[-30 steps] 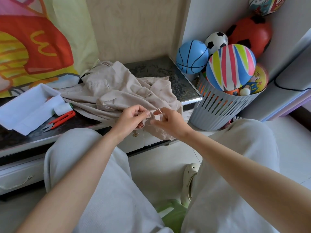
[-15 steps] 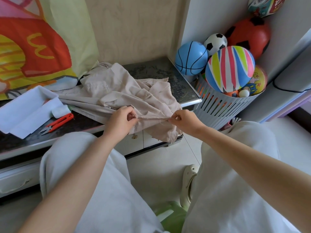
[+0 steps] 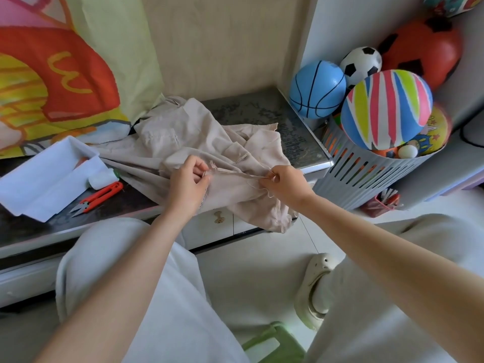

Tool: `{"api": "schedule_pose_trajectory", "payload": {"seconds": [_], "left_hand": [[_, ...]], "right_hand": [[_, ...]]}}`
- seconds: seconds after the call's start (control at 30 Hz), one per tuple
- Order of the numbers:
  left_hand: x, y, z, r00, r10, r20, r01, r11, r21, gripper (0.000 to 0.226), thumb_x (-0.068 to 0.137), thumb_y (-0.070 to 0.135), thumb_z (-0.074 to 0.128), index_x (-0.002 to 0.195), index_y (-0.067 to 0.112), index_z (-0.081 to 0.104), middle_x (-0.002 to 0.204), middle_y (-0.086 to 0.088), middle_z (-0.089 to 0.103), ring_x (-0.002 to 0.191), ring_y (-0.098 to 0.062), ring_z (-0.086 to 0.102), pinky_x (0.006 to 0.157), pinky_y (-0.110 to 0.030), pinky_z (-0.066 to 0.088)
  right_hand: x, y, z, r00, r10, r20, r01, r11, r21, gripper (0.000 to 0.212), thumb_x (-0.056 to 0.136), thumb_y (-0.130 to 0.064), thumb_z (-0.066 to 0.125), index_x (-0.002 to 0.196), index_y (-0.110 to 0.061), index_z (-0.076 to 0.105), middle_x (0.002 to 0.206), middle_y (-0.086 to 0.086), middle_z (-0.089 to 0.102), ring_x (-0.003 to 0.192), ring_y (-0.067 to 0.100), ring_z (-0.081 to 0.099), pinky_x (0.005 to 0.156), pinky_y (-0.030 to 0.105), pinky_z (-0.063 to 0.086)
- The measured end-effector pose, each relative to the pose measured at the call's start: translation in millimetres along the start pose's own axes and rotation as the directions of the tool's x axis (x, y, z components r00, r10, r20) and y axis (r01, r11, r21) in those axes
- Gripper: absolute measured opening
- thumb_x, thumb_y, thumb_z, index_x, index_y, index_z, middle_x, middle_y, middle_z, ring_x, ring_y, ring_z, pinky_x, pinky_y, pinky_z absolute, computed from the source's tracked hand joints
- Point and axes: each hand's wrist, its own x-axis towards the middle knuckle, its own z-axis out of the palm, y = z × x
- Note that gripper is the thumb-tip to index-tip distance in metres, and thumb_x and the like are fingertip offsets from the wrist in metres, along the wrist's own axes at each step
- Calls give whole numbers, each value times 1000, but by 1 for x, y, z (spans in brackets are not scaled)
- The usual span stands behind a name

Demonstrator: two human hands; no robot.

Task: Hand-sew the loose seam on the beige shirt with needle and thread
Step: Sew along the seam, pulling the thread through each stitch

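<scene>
The beige shirt (image 3: 183, 142) lies crumpled on the dark low table (image 3: 288, 121), with one part hanging over the front edge. My left hand (image 3: 190, 180) pinches the seam edge at its left end. My right hand (image 3: 284, 183) pinches the same seam further right, so the fabric is stretched taut between them. A short loose thread (image 3: 269, 193) curls below my right fingers. The needle is too small to make out.
Red thread snips (image 3: 100, 196) and a white thread spool (image 3: 100, 178) lie left of the shirt, beside an open white box (image 3: 39, 179). A grey slotted basket (image 3: 372, 176) full of balls stands right of the table. My knees and a slipper (image 3: 317, 286) are below.
My hands were close together at the seam a second ago. They have since pulled apart, the right one moving right, and the seam is now stretched between them.
</scene>
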Motion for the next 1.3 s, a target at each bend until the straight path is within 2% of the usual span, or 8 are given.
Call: {"api": "schedule_pose_trajectory", "payload": {"seconds": [0.1, 0.23, 0.37, 0.57, 0.67, 0.97, 1.17, 1.3], "left_hand": [[4, -3, 3, 998, -55, 32, 56, 996, -62, 13, 87, 8, 65, 96, 13, 56, 77, 8, 58, 71, -19, 60, 67, -25, 47], [7, -1, 10, 992, -109, 69, 116, 987, -107, 33, 85, 14, 68, 116, 16, 55, 85, 12, 54, 79, -9, 56, 77, -21, 44], [11, 3, 15, 1000, 9, 16, -9, 999, -37, 4, 83, 10, 68, 84, 12, 65, 85, -1, 61, 77, -12, 57, 76, -24, 45], [3, 13, 15, 960, 257, -110, -234, 954, 188, 8, 80, 8, 71, 78, 9, 63, 92, -1, 44, 79, -17, 51, 75, -14, 35], [-7, 14, 17, 952, 297, -73, -268, 927, 264, 12, 81, 7, 65, 74, 8, 55, 83, 2, 47, 71, -22, 51, 67, -23, 37], [-13, 8, 16, 998, 59, -5, -53, 922, 384, 7, 87, 10, 56, 81, 10, 52, 78, -10, 66, 80, -34, 60, 64, -42, 46], [-6, 4, 20, 998, -55, 3, 49, 917, 396, 9, 87, 12, 59, 88, 14, 50, 89, -11, 68, 90, -35, 61, 69, -40, 46], [-6, 3, 20, 998, -69, -4, 65, 918, 392, 13, 88, 17, 61, 98, 13, 53, 90, -8, 68, 92, -32, 61, 70, -40, 48]], "right_hand": [[7, 1, 5, 1000, 12, -7, -12, 1000, -21, 22, 90, -24, 57, 70, -16, 55, 67, 5, 67, 78, 22, 58, 70, 32, 43], [7, 2, 8, 999, 37, 9, -37, 999, -4, 24, 90, -20, 56, 66, -17, 55, 64, 4, 65, 79, 23, 61, 69, 32, 44], [9, 2, 9, 998, 51, 23, -51, 999, 2, 18, 91, -21, 55, 77, -12, 61, 66, 4, 65, 80, 23, 61, 70, 33, 46], [13, 1, 14, 997, 80, 15, -80, 997, 4, 26, 91, -20, 52, 65, -16, 56, 61, 2, 61, 78, 25, 62, 73, 38, 52], [15, 2, 18, 994, 104, 17, -104, 994, -17, 23, 89, -17, 50, 68, -14, 57, 70, 8, 65, 79, 27, 62, 71, 38, 52], [16, 5, 20, 993, 116, 9, -115, 991, -70, 18, 86, -20, 50, 73, -13, 61, 76, 7, 68, 79, 25, 60, 56, 28, 40], [14, 8, 18, 996, 87, 12, -86, 996, -39, 16, 87, -21, 53, 75, -14, 61, 72, 5, 68, 80, 23, 60, 56, 28, 38], [3, 8, 9, 997, -40, -62, 47, 994, 103, 6, 87, -16, 61, 87, -16, 55, 57, -9, 51, 58, -5, 51, 52, 12, 35]]}}
